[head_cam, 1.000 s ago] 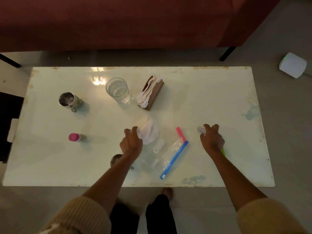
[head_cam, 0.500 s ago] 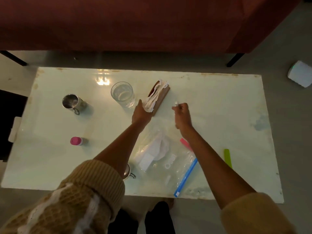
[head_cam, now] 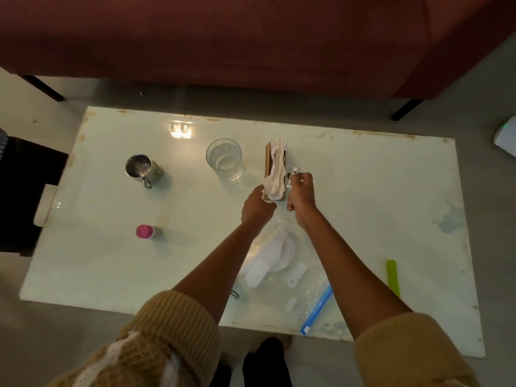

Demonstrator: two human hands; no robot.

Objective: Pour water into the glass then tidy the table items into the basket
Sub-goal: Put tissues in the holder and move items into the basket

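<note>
A brown napkin holder (head_cam: 267, 163) stuffed with white napkins stands at the table's middle back. My left hand (head_cam: 258, 203) grips its near left end. My right hand (head_cam: 301, 195) is beside its right side and holds a small white tube (head_cam: 293, 174) in curled fingers. A clear glass (head_cam: 224, 159) with water stands just left of the holder. A clear zip bag (head_cam: 290, 277) with a blue strip and white contents lies near the front edge under my arms.
A steel mug (head_cam: 141, 167) stands at back left, a pink-capped bottle (head_cam: 145, 232) at left, and a green strip (head_cam: 393, 277) at front right. Another steel mug's handle (head_cam: 235, 295) peeks from under my left arm. A red sofa (head_cam: 251, 37) is behind the white table (head_cam: 377, 196).
Both hands moved from the zip bag area to the napkin holder. My right hand carried the small tube with it. The holder now stands straighter, turned from its slanted position.
</note>
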